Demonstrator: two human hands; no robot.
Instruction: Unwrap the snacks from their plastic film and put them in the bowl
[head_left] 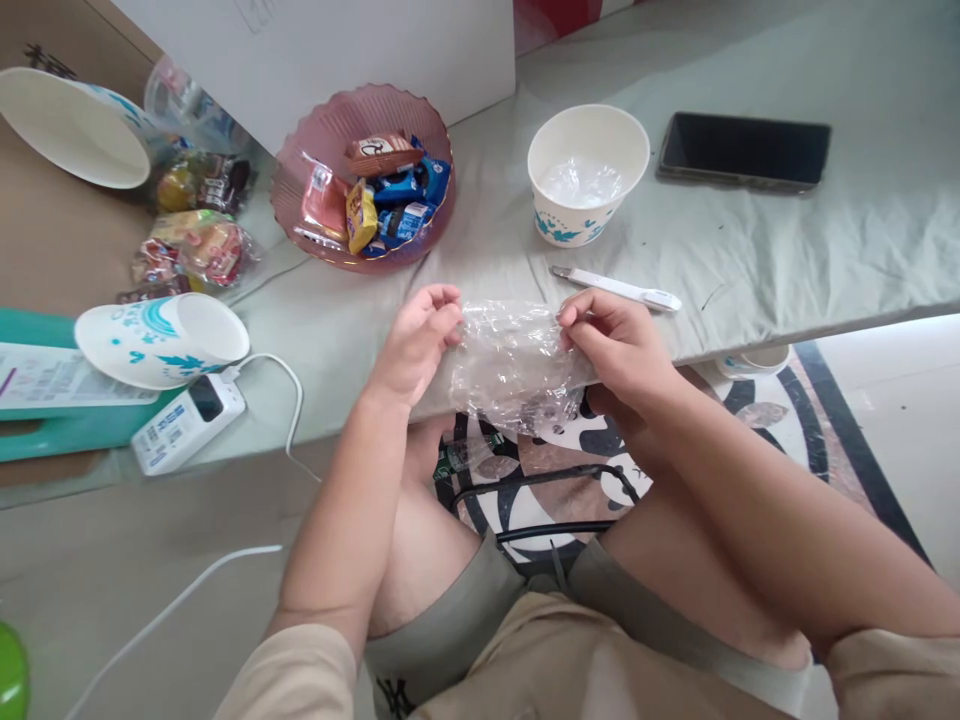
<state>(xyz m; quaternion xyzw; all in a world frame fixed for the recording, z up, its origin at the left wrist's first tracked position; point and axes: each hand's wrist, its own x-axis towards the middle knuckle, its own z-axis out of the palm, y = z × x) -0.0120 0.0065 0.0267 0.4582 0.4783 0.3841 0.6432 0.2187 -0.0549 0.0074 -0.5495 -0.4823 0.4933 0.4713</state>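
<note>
A crinkled, see-through plastic bag [517, 365] is stretched between my two hands at the table's front edge. My left hand [420, 340] pinches its left upper corner between thumb and fingers. On the other side, my right hand [611, 335] grips the right upper corner the same way. Part of the bag hangs below the table edge, over my lap. Just behind my right hand lies a white utility knife [619, 288]. Beyond it stands a white paper bowl [574, 215] with blue leaf prints, holding clear crumpled plastic.
A pink glass bowl [300, 215] holds several wrapped snacks. A phone [742, 150] lies at the right. Leftward are a tipped paper cup [142, 345], a white power bank [187, 425] with a cable, a teal container [45, 425] and packaged snacks [210, 250]. A white box [337, 50] stands behind.
</note>
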